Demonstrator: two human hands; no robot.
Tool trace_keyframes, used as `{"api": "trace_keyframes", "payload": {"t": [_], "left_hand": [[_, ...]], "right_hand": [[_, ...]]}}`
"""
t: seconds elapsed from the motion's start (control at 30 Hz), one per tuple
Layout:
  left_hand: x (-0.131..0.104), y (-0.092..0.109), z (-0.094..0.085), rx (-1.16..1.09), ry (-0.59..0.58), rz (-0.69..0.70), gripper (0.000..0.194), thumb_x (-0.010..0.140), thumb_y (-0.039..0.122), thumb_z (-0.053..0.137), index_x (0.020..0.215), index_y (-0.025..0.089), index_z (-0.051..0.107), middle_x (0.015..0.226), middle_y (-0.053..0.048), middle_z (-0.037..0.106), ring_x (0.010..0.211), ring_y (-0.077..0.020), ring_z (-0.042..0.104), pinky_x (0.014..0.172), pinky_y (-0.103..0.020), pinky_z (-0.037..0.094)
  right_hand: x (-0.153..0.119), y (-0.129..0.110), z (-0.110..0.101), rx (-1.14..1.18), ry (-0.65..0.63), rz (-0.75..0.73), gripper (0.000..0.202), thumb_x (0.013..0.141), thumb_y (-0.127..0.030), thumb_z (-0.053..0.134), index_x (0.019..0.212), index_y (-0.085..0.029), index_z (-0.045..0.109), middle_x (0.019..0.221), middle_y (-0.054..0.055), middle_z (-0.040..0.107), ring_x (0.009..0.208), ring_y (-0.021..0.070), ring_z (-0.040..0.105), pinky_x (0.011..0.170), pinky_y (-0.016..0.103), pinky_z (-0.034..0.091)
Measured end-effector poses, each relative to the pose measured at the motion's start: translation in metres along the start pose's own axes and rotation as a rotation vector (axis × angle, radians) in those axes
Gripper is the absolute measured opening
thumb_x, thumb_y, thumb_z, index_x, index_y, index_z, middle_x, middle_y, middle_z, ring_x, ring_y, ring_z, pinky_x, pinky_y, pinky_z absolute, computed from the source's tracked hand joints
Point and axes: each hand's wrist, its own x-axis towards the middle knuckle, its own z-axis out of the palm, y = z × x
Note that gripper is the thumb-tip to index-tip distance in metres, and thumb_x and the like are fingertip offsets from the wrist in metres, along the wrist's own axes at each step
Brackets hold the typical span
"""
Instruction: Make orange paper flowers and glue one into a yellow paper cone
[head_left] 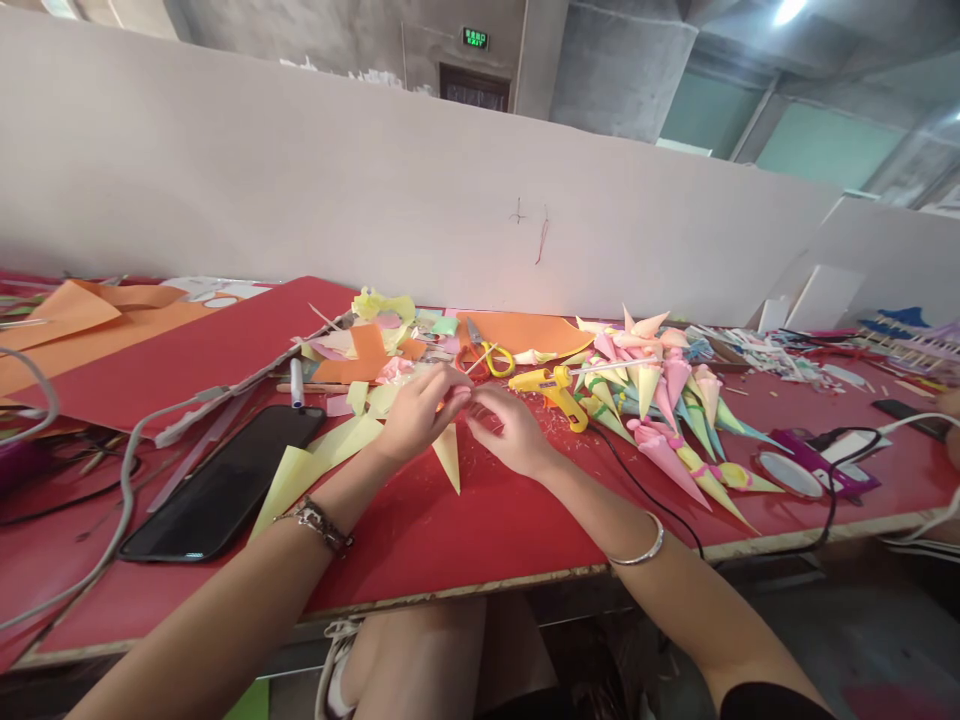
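My left hand (421, 412) and my right hand (514, 432) meet above the middle of the red table, fingertips pinched together. Between them is a small pink piece (463, 393), mostly covered by the fingers; its kind is unclear. A pale yellow paper cone (448, 462) points toward me just under my left hand. Just beyond the fingers lie scissors (499, 362) with red and yellow handles. To the right of my right hand a yellow glue gun (551, 388) rests beside a heap of pink, yellow and blue paper cones (660, 385).
A black phone (225, 490), a marker (297, 383) and yellow paper strips (315, 460) lie at left. Paper scraps (367, 345) and orange paper (536, 335) spread behind. The glue gun's black cord (649, 490) runs over the front edge. A purple box (847, 475) stands at right.
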Motion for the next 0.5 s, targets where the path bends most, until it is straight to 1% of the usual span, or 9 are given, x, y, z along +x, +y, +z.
{"api": "trace_keyframes", "payload": {"t": [0.07, 0.13, 0.17, 0.23, 0.3, 0.37, 0.43, 0.5], "left_hand": [[0.0001, -0.0001, 0.0013, -0.008, -0.038, 0.043, 0.01, 0.085, 0.024, 0.042, 0.081, 0.018, 0.049, 0.079, -0.004, 0.057, 0.067, -0.0121, 0.051, 0.06, -0.024, 0.042], [0.0007, 0.0001, 0.0023, -0.021, -0.017, 0.007, 0.009, 0.084, 0.025, 0.045, 0.082, 0.018, 0.05, 0.08, -0.004, 0.058, 0.067, -0.0118, 0.051, 0.06, -0.024, 0.042], [0.0011, 0.0002, 0.0026, -0.032, 0.007, -0.036, 0.009, 0.084, 0.026, 0.045, 0.082, 0.018, 0.05, 0.079, -0.004, 0.058, 0.066, -0.0117, 0.051, 0.06, -0.024, 0.042], [0.0017, 0.0006, 0.0029, -0.088, 0.078, -0.165, 0.013, 0.085, 0.028, 0.043, 0.081, 0.018, 0.05, 0.073, -0.002, 0.057, 0.063, -0.0112, 0.051, 0.058, -0.023, 0.042], [0.0018, 0.0009, 0.0025, -0.182, 0.154, -0.301, 0.018, 0.088, 0.029, 0.037, 0.079, 0.018, 0.048, 0.067, 0.0, 0.054, 0.058, -0.0099, 0.049, 0.054, -0.022, 0.04], [0.0013, 0.0014, 0.0015, -0.243, 0.187, -0.367, 0.024, 0.089, 0.031, 0.031, 0.077, 0.018, 0.047, 0.062, 0.001, 0.051, 0.052, -0.0088, 0.046, 0.051, -0.021, 0.039], [0.0005, 0.0023, 0.0002, -0.227, 0.139, -0.34, 0.027, 0.089, 0.031, 0.029, 0.075, 0.018, 0.048, 0.06, 0.001, 0.05, 0.051, -0.0088, 0.045, 0.052, -0.022, 0.039], [0.0, 0.0037, -0.0007, -0.181, 0.028, -0.274, 0.026, 0.088, 0.03, 0.031, 0.076, 0.018, 0.05, 0.059, 0.001, 0.051, 0.051, -0.0094, 0.046, 0.052, -0.022, 0.038]], "right_hand": [[-0.0004, 0.0008, 0.001, -0.001, 0.002, -0.009, 0.024, 0.081, -0.015, 0.044, 0.101, -0.022, 0.054, 0.094, 0.004, 0.058, 0.086, 0.0155, 0.056, 0.077, 0.032, 0.05], [-0.0012, 0.0009, 0.0018, 0.025, 0.011, 0.001, 0.026, 0.081, -0.017, 0.044, 0.105, -0.022, 0.053, 0.097, 0.005, 0.058, 0.087, 0.0153, 0.056, 0.079, 0.032, 0.049], [-0.0016, 0.0003, 0.0019, 0.04, 0.017, 0.009, 0.028, 0.082, -0.017, 0.044, 0.108, -0.023, 0.052, 0.099, 0.004, 0.057, 0.087, 0.0147, 0.056, 0.079, 0.032, 0.049], [-0.0021, -0.0019, 0.0011, 0.054, 0.022, 0.023, 0.034, 0.082, -0.016, 0.043, 0.114, -0.025, 0.048, 0.101, 0.004, 0.057, 0.084, 0.0136, 0.056, 0.078, 0.031, 0.05], [-0.002, -0.0047, -0.0007, 0.032, 0.016, 0.019, 0.038, 0.082, -0.014, 0.041, 0.117, -0.027, 0.047, 0.097, 0.002, 0.057, 0.082, 0.0128, 0.056, 0.077, 0.031, 0.05], [-0.0014, -0.0066, -0.0026, -0.006, -0.006, 0.001, 0.038, 0.082, -0.013, 0.04, 0.115, -0.028, 0.048, 0.096, 0.002, 0.057, 0.08, 0.0126, 0.055, 0.078, 0.032, 0.05], [-0.0008, -0.0069, -0.0036, -0.034, -0.017, -0.023, 0.037, 0.082, -0.012, 0.039, 0.113, -0.029, 0.05, 0.1, 0.002, 0.058, 0.083, 0.0133, 0.055, 0.08, 0.033, 0.049], [-0.0004, -0.0058, -0.0039, -0.043, -0.006, -0.047, 0.036, 0.081, -0.011, 0.039, 0.11, -0.028, 0.051, 0.101, 0.002, 0.058, 0.088, 0.0145, 0.054, 0.08, 0.033, 0.048]]}}
